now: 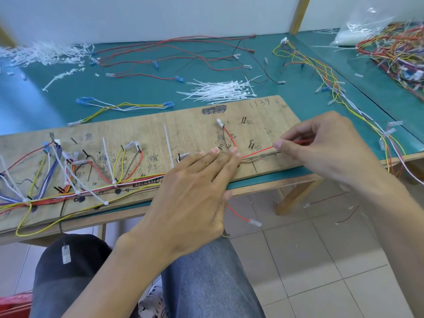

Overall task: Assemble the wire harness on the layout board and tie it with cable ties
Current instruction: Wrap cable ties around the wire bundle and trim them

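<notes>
Head view. The layout board [160,136] lies across frame centre on the green desk [142,90], and the partly tied harness [52,199] occupies its left end. The left hand [195,187], fingers straight and together, presses the red wire [257,152] onto the board. The right hand [321,143] pinches the same wire at centre right. Loose cable ties [220,90] lie above the board. At upper right, a clear plastic bag [358,31] holds indistinct white contents.
</notes>
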Tool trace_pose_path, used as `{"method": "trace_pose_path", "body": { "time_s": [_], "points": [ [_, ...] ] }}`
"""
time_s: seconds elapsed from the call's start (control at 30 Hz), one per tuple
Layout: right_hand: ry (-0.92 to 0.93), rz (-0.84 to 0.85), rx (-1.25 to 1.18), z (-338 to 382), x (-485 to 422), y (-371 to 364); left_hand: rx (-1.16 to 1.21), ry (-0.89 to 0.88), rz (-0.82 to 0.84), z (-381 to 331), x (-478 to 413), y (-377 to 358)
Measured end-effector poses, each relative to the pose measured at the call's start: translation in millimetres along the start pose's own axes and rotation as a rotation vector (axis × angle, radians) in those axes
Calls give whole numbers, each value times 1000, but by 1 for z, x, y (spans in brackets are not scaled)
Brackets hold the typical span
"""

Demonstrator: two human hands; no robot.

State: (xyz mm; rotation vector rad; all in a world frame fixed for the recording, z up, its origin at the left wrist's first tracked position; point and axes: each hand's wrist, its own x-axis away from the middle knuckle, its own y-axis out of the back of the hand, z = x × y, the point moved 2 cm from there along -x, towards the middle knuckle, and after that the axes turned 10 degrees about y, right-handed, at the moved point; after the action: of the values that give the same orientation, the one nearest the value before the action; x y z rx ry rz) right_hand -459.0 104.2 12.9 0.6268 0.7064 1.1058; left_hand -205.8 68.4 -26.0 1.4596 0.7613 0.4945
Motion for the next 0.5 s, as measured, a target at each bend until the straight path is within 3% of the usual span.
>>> {"method": "trace_pose_path", "body": {
  "time_s": [0.2, 0.37, 0.5],
  "points": [
    [88, -4, -20, 5, -25, 0, -15, -13, 18, -2, 1, -4],
    [133, 37, -234, 1, -38, 3, -15, 0, 27, -3, 0, -2],
    [198, 48, -268, 5, -57, -8, -39, -2, 36, -4, -1, 1]
  ]
}}
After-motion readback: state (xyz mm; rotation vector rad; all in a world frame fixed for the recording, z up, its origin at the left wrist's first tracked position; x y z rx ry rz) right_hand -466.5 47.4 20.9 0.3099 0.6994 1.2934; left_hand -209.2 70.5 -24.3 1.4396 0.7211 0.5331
